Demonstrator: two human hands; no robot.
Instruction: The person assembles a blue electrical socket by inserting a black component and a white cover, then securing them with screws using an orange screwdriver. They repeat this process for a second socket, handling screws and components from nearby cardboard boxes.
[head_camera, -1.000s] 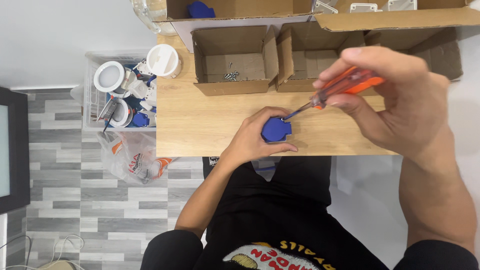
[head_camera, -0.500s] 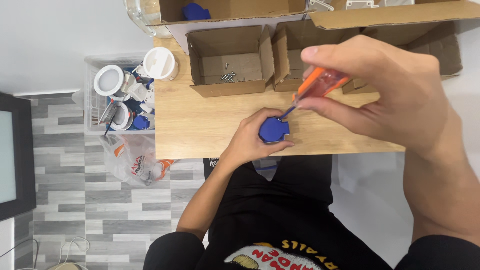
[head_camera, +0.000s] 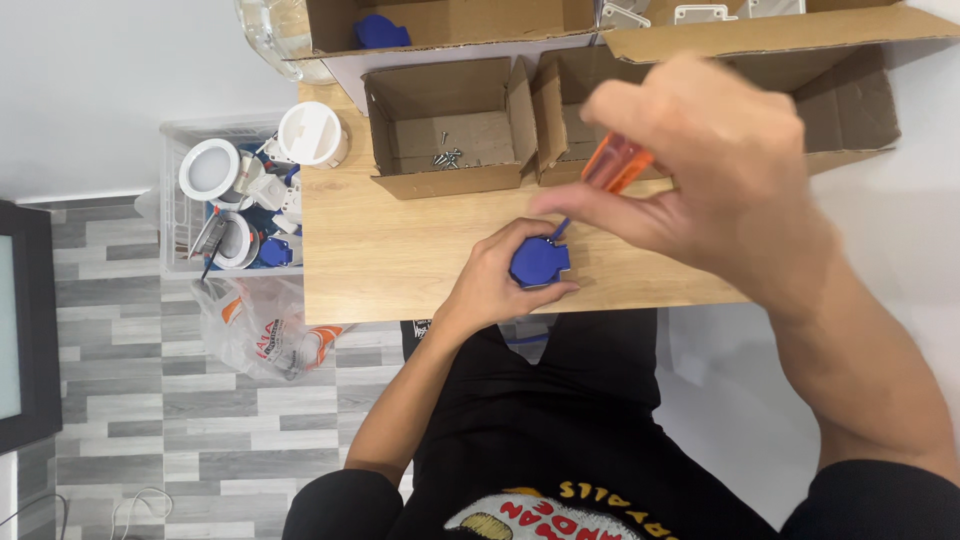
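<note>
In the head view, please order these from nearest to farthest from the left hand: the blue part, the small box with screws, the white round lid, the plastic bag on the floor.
From the left hand:
1. Blue part, held in its fingers.
2. Small box with screws, just beyond on the table.
3. White round lid and plastic bag, both to the side, too close to rank.

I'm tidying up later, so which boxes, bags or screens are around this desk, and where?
Small cardboard box: open, brown, on the desk, screws inside.
Large cardboard box: brown, flaps open, desk's far right.
Plastic bag: clear with orange print, on the floor left.
Screen: dark frame, far left edge.
</note>
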